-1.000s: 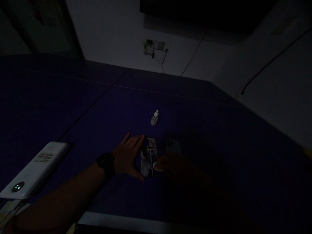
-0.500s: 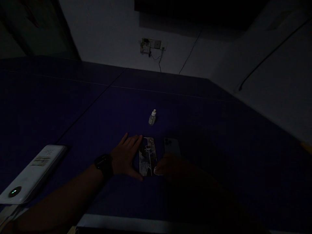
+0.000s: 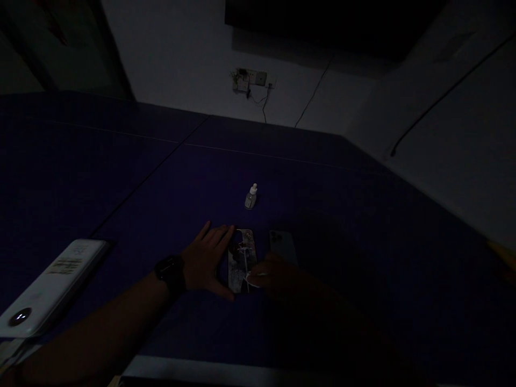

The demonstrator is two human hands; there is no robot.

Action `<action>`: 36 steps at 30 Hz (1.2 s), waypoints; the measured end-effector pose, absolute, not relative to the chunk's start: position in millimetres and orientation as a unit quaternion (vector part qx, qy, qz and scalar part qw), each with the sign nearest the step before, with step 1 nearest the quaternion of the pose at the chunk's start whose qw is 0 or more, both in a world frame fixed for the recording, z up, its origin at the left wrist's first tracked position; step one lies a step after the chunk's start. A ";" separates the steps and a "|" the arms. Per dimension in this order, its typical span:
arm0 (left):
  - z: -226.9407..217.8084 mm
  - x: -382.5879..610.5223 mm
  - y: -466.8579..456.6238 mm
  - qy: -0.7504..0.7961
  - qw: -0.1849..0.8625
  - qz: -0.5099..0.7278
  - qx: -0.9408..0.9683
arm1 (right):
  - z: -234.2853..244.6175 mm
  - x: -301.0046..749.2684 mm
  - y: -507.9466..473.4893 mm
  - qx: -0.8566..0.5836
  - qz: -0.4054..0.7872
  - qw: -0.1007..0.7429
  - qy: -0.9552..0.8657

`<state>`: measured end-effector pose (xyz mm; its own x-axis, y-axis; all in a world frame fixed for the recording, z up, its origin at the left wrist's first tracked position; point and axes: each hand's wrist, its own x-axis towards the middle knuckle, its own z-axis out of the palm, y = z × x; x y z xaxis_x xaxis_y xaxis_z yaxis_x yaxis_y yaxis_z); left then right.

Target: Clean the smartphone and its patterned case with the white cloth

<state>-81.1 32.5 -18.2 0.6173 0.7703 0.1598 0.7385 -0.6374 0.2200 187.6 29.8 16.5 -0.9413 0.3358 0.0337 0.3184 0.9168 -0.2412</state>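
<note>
My left hand (image 3: 207,260), with a black watch (image 3: 170,272) on the wrist, steadies a printed phone case (image 3: 242,259) lying flat on the table, its fingers along the case's left edge. My right hand (image 3: 278,274) is dim and presses a white cloth (image 3: 253,279) on the lower right of the case. Just beyond that hand lies a smartphone (image 3: 283,246), its camera corner facing away from me. Its lower part is hidden behind my right hand. A small dropper bottle (image 3: 250,197) stands upright beyond the case.
The dark blue table (image 3: 161,183) has seams and meets white walls at the back and right. A white power bank (image 3: 52,285) with a round button lies at the left. A wall socket panel (image 3: 252,79) with trailing cables sits beyond the table.
My right hand and the white cloth have shifted left across the lower part of the case. The whole view has also drifted slightly. My left hand stays on the case.
</note>
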 end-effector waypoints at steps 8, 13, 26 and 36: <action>-14.9 -80.0 32.7 0.426 0.079 0.112 0.894 | 12.1 202.0 40.9 -0.160 0.136 0.116 -0.971; -17.6 -81.2 33.1 0.419 0.074 0.120 0.897 | -3.8 197.7 48.4 -0.221 0.078 0.132 -0.963; -17.0 -80.0 32.5 0.425 0.077 0.116 0.895 | 4.0 189.2 46.7 -0.196 0.076 0.075 -0.975; -20.4 -81.0 33.0 0.419 0.067 0.122 0.897 | 5.9 190.9 47.9 -0.183 0.093 0.080 -0.976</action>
